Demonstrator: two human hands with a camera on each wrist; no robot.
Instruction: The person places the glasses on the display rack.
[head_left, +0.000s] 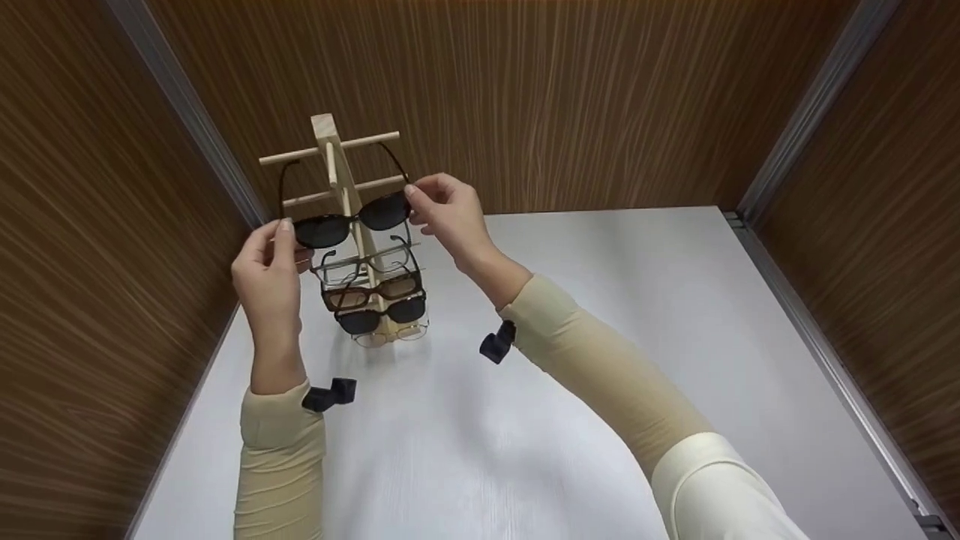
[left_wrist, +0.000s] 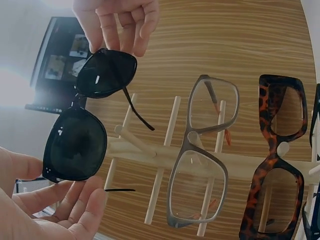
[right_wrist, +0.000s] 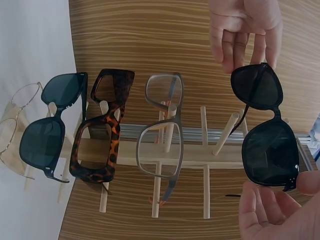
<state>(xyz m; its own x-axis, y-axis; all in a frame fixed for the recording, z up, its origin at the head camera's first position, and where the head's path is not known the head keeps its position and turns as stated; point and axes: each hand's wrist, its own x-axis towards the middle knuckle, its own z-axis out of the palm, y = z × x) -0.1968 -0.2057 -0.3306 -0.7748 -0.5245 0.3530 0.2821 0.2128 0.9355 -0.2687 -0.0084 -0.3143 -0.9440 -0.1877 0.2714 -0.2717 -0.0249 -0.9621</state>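
Note:
Dark sunglasses are held level by both hands near the top of a wooden eyewear stand. My left hand pinches their left end, thumb in front. At the right end, my right hand pinches the frame by the hinge. The temples stretch back toward the stand's upper pegs; whether they touch is unclear. Below hang grey-framed clear glasses, tortoiseshell glasses with brown lenses, another pair of dark sunglasses and thin wire-rimmed glasses.
The stand rises from a white tabletop. Wood-grain panels close in the back and both sides, with metal strips at the corners. Behind the sunglasses, the left wrist view shows a dark screen.

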